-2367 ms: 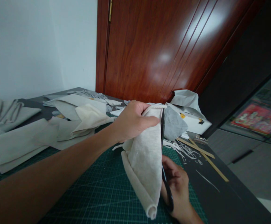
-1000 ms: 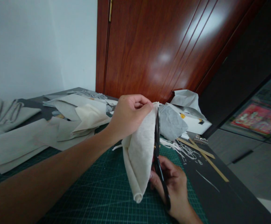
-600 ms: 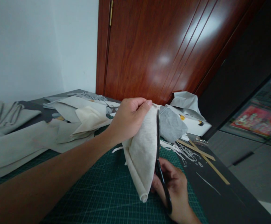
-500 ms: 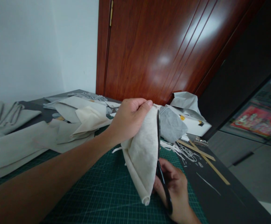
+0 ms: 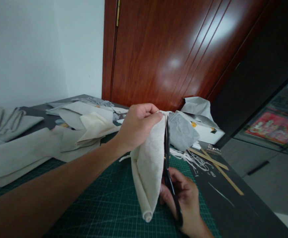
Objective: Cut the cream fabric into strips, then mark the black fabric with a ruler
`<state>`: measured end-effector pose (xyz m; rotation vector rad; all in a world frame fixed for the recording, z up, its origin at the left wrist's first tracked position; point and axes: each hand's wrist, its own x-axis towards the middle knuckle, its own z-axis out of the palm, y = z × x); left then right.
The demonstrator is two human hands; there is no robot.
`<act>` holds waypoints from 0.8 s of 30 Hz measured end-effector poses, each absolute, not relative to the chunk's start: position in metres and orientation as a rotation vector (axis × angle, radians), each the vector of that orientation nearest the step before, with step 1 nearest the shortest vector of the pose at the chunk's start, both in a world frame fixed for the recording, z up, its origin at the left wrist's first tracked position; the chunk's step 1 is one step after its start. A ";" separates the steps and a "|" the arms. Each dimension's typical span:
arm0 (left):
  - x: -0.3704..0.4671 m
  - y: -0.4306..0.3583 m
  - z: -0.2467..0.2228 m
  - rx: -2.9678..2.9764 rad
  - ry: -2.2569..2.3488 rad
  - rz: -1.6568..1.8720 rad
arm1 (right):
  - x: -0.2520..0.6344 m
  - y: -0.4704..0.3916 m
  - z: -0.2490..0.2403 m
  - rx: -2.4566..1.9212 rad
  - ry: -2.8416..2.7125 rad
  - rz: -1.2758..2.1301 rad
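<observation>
- Your left hand (image 5: 137, 127) is reaching out over the table and pinching the top edge of the white fabric piece (image 5: 148, 165), thumb and fingers closed tight on it.
- The white fabric piece is hanging down from that grip, raised above the green cutting mat (image 5: 109, 205); its lower end is curling into a small roll just over the mat.
- Your right hand (image 5: 183, 198) is sitting low beside the fabric, fingers wrapped through the handles of the black scissors (image 5: 170, 178).
- The scissors are pointing upward, their blades running along the right edge of the fabric, tips lying just below your left thumb; you cannot tell how far apart the blades are standing.
- 1 grey fabric piece (image 5: 182, 132) is lying just behind the scissors' tips.
- A white box (image 5: 208, 132) is sitting behind that grey piece, with crumpled white paper (image 5: 198, 105) resting on top.
- Thin white trimmings (image 5: 195, 158) are lying scattered on the dark table, right of the mat.
- 2 wooden strips (image 5: 218, 168) are lying crossed beside the trimmings.
- Pale cloth pieces (image 5: 34, 148) are lying spread across the left of the table, some overlapping the mat.
- A red-brown wooden door (image 5: 171, 49) is standing behind the table.
</observation>
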<state>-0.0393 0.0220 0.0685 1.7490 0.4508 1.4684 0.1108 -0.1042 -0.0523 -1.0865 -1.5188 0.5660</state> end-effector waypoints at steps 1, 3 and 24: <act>-0.039 0.022 0.069 1.759 0.466 1.473 | 0.111 -0.104 -0.053 -1.079 -1.519 0.574; -0.038 0.021 0.069 1.788 0.494 1.480 | 0.111 -0.105 -0.053 -1.069 -1.512 0.589; -0.029 0.011 0.062 2.027 0.740 1.717 | 0.110 -0.103 -0.055 -0.991 -1.471 0.598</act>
